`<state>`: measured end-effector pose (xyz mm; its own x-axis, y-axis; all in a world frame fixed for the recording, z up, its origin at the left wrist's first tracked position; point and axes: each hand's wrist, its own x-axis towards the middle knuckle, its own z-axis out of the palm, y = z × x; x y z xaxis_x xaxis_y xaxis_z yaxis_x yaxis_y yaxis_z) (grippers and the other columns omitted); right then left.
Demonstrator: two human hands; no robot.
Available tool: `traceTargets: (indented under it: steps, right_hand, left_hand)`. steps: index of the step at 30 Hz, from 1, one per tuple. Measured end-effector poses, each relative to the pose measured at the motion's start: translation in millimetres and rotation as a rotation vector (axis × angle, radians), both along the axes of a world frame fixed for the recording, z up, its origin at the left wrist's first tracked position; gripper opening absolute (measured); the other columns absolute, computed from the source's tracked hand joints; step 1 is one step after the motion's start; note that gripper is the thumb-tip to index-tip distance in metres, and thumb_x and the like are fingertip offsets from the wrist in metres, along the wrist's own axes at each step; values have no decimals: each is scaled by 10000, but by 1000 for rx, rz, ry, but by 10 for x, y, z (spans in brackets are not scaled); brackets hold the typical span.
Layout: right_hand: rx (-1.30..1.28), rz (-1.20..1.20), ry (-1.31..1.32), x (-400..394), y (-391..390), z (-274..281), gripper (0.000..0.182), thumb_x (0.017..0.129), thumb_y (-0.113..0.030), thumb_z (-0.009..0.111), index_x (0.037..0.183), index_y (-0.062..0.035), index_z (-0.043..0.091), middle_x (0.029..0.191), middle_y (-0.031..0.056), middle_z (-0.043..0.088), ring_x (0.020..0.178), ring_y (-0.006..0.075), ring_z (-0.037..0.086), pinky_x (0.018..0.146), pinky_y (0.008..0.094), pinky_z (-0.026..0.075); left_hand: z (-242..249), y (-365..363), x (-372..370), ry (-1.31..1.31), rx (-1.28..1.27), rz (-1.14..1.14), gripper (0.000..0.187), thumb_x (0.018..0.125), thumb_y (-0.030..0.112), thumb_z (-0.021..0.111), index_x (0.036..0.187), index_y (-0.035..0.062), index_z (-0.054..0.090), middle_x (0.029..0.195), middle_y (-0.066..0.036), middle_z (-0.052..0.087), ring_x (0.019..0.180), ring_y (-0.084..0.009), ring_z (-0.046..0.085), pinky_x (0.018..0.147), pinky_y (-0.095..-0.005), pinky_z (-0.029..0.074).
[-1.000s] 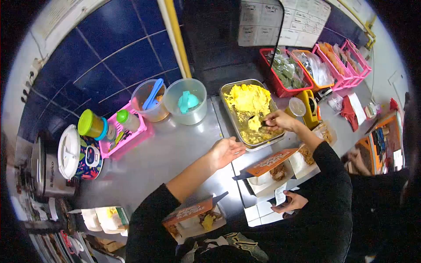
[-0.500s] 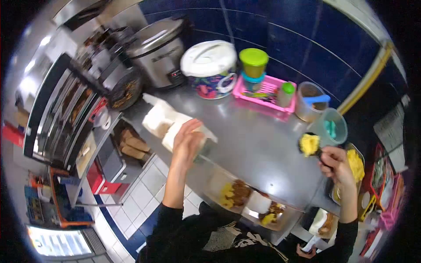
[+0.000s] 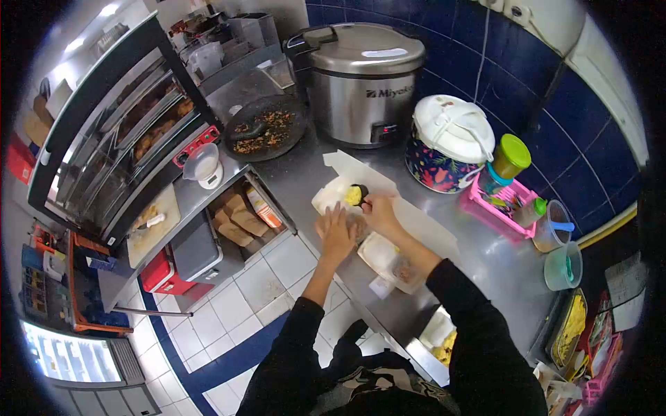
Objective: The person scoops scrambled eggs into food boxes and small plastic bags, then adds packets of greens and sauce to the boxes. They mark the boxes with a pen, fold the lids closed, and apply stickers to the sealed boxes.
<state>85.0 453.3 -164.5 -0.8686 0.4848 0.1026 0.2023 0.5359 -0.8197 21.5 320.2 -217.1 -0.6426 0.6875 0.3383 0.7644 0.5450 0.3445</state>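
Observation:
My right hand (image 3: 380, 213) is closed round the handle of a black serving spoon (image 3: 364, 195) that carries crumbly yellow food (image 3: 354, 196) resembling scrambled egg. The spoon hangs over an open white takeaway box (image 3: 333, 190) with white food inside. My left hand (image 3: 336, 234) lies at the near edge of that box, fingers spread and touching it. Under my right forearm is a second open box (image 3: 379, 251) with white and brown food. Closer to my body, another box (image 3: 437, 328) holds white and yellow food, partly covered by my right sleeve.
A steel rice cooker (image 3: 368, 83) and a pan of browned bits (image 3: 269, 132) stand behind the boxes. Rightward are a flowered pot (image 3: 444, 163), a pink basket (image 3: 492, 213), plastic tubs (image 3: 562, 266) and a tray of yellow food (image 3: 573, 326). A food warmer (image 3: 139, 132) stands left.
My right hand has carried the loaded spoon from beside the tubs leftward to the white box. My left hand has come down onto the box. The view has swung left.

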Motion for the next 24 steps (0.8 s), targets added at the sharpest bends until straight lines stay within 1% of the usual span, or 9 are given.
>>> traceTargets:
  steps: [2, 3, 8, 15, 18, 20, 21, 23, 24]
  right_hand:
    - [579, -164, -182, -72, -123, -135, 177, 802, -46, 534, 973, -2, 515, 901, 169, 574, 725, 255, 590, 622, 366, 493]
    - [583, -163, -194, -115, -150, -261, 177, 802, -46, 534, 973, -2, 515, 901, 169, 574, 725, 255, 590, 622, 366, 493]
    - [1099, -264, -276, -107, -261, -613, 160, 771, -119, 544, 913, -50, 517, 953, 140, 519, 859, 289, 555, 699, 373, 473]
    - [1027, -370, -241, -88, -273, -519, 190, 765, -133, 532, 939, -57, 516, 960, 137, 507, 886, 283, 501, 726, 385, 428]
    - [888, -349, -8, -21, -223, -394, 226, 746, -50, 531, 972, -50, 525, 922, 144, 522, 846, 297, 525, 684, 395, 438]
    - [405, -246, 285, 71, -220, -176, 228, 799, 6, 526, 1023, -33, 529, 864, 107, 541, 735, 233, 549, 607, 338, 448]
    - [406, -270, 284, 168, -230, 20, 228, 799, 6, 526, 1023, -33, 529, 864, 107, 541, 735, 233, 549, 607, 338, 448]
    - [-629, -215, 274, 469, -250, 566, 108, 904, -48, 503, 1004, -10, 523, 788, 86, 584, 604, 126, 507, 508, 233, 382]
    - [-887, -109, 317, 739, -153, 785, 133, 930, -125, 503, 1014, -26, 527, 822, 49, 589, 639, 67, 480, 520, 197, 363]
  left_hand:
    - [-31, -21, -43, -80, -26, -9, 601, 817, 328, 540, 1313, 26, 387, 1431, -105, 280, 1321, -306, 237, 1015, -591, 140]
    - [-9, -45, -53, -151, -63, -24, 658, 809, 352, 544, 1345, 29, 341, 1474, -86, 200, 1354, -292, 168, 1007, -640, 78]
    - [96, -74, -63, -270, -55, -32, 780, 758, 322, 625, 1386, 60, 243, 1477, -62, 192, 1351, -281, 183, 1001, -645, 89]
    - [6, -53, -50, -316, 76, -13, 901, 707, 284, 683, 1401, 83, 145, 1462, -69, 223, 1347, -291, 190, 1007, -635, 63]
    - [19, -34, -43, -315, 96, -21, 893, 712, 280, 678, 1399, 79, 144, 1455, -74, 236, 1344, -305, 191, 1011, -625, 52]
    - [38, -26, -38, -317, 88, -32, 880, 717, 276, 673, 1394, 72, 149, 1452, -78, 241, 1341, -313, 192, 1013, -619, 50]
    - [49, -28, -33, -349, 110, -25, 853, 728, 287, 666, 1387, 61, 174, 1440, -100, 256, 1335, -319, 203, 1015, -613, 38]
    - [-8, -37, -55, -347, 242, -71, 782, 754, 316, 651, 1362, 38, 245, 1399, -148, 303, 1309, -332, 242, 1025, -577, 75]
    - [-84, -56, -80, -322, 356, -127, 741, 769, 332, 643, 1345, 26, 292, 1370, -175, 334, 1289, -339, 271, 1033, -548, 123]
